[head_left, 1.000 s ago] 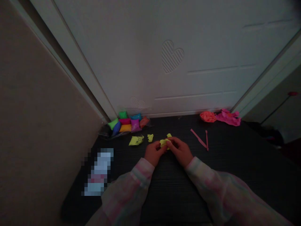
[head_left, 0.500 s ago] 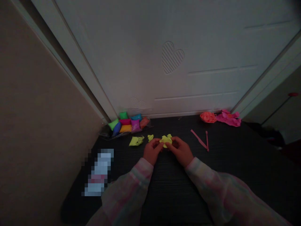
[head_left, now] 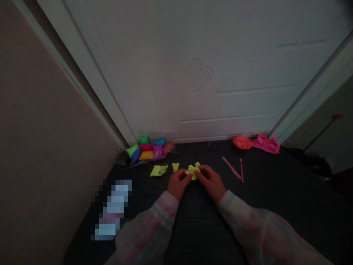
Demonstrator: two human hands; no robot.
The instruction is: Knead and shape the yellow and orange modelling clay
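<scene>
Both hands meet over the middle of the dark table around a flattened, wavy-edged piece of yellow modelling clay (head_left: pixel 192 170). My left hand (head_left: pixel 178 183) pinches its left edge, while the thumb and fingers of my right hand (head_left: pixel 211 182) grip the right side. Just beyond the fingers shows another small yellow clay piece (head_left: pixel 197 164). A loose yellow clay scrap (head_left: pixel 175 167) lies beyond my left hand. Left of that scrap rests a yellow packet (head_left: pixel 159 170) with dark print. The undersides of the held clay and some fingertips are hidden.
Colourful clay packets (head_left: pixel 146 151) lie in clear plastic at the back left. At the back right sit an orange ruffled clay flower (head_left: pixel 242 142) and a pink clay shape (head_left: pixel 265 143). Two thin pink tools (head_left: pixel 232 169) lie right of my hands. A blurred-out bright rectangle (head_left: pixel 114 209) is at left.
The view has tilted slightly, so everything on the table appears a little lower. Both hands still hold the yellow clay, with the fingers shifted slightly on it.
</scene>
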